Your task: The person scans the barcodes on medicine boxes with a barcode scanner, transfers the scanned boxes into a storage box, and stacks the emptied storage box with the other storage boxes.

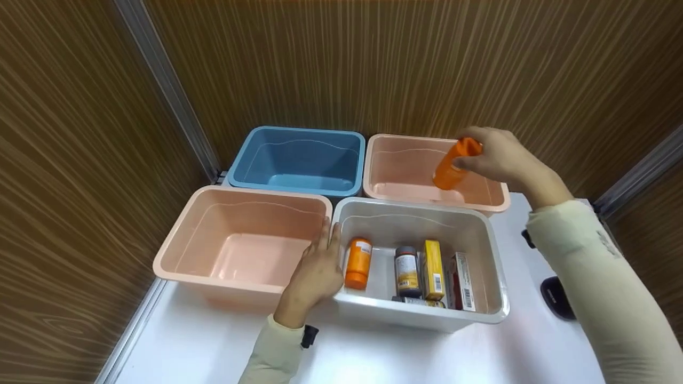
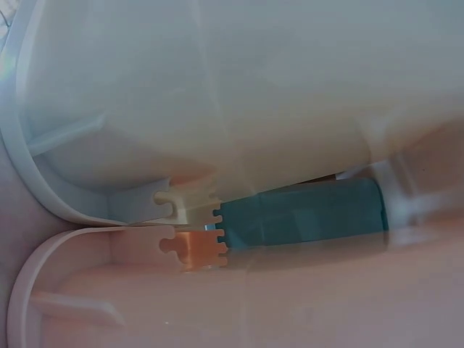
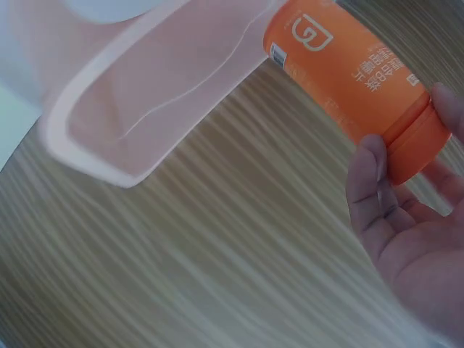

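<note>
- The right hand (image 1: 501, 154) grips the cap end of a smooth, round orange bottle (image 1: 449, 169) between thumb and fingers, its base tilted down over the opening of the far pink bin (image 1: 397, 170)
- The left hand (image 1: 318, 269) has its fingers straight and close together, lying at the adjoining rims of the near pink bin (image 1: 251, 256) and the white bin (image 1: 405, 318), grasping nothing
- All the bins, the blue bin (image 1: 299, 154) included, look like smooth plastic with rounded corners and rolled rims
- The white bin holds a second orange bottle (image 1: 358, 261), a dark-capped jar (image 1: 407, 272) and a flat yellow box (image 1: 433, 269)
- Only the right wrist view shows the pale logo and lettering on the held bottle; only the left wrist view looks under the rims
- The wood-grain wall (image 1: 341, 64) stands close behind the far bins; bare white table (image 1: 384, 357) stretches before the near ones
</note>
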### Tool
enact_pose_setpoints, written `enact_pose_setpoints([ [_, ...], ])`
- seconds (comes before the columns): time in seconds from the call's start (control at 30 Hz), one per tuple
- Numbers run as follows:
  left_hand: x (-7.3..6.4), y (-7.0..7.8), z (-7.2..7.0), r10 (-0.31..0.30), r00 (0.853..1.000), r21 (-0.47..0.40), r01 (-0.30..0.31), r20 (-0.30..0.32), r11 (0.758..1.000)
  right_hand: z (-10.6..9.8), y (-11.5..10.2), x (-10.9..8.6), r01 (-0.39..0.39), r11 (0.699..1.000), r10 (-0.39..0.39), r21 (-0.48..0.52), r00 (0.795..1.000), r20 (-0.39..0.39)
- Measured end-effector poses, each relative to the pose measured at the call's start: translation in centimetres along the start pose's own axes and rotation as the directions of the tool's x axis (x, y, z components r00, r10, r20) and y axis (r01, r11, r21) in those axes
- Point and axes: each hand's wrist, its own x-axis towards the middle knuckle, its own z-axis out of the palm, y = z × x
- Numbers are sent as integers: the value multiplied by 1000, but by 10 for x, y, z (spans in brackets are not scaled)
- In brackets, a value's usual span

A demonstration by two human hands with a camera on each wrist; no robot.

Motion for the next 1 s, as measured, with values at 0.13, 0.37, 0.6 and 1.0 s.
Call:
enact_pose_setpoints([
  [0.13,-4,1,0,7,1000,-6,-7,-13,1000,3,-15,20,29,999,-29,-14,1000,12],
  [0.37,-9,5,3,6,1000,-4,-6,-26,1000,11,-31,49,29,999,-30,36,999,38],
  [0.6,-9,9,6,5,1000,-7,-5,-18,1000,19,-42,74,-4,996,2,91,1000,22],
  [1.0,-9,8,8,14,999,2,-14,-41,1000,54,-77,115,25,987,-23,157,1000,-15],
])
